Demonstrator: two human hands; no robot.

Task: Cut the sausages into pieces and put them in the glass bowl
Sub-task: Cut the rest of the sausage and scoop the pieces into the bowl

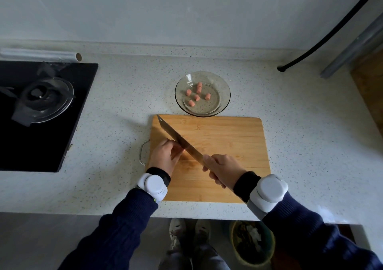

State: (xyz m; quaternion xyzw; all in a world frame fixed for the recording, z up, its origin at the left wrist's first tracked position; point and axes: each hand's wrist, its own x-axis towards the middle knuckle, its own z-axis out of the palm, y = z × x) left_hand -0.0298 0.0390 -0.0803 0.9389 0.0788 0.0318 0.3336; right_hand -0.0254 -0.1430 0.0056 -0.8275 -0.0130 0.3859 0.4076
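Note:
A wooden cutting board (pixel 228 137) lies on the speckled counter. My right hand (pixel 222 169) grips the handle of a cleaver (pixel 178 138), whose blade runs diagonally up-left across the board. My left hand (pixel 165 154) is curled on the board against the blade's left side, and a bit of pink sausage (pixel 183 150) shows at its fingertips; the rest is hidden. Beyond the board stands the glass bowl (pixel 224 89) with several pink sausage pieces (pixel 196 95) in it.
A black gas hob (pixel 68 103) with a burner fills the counter's left side, a roll of cling film (pixel 41 55) behind it. A black hose (pixel 323 39) comes down at the back right. The counter's front edge is just below my wrists; a bin (pixel 252 242) stands on the floor.

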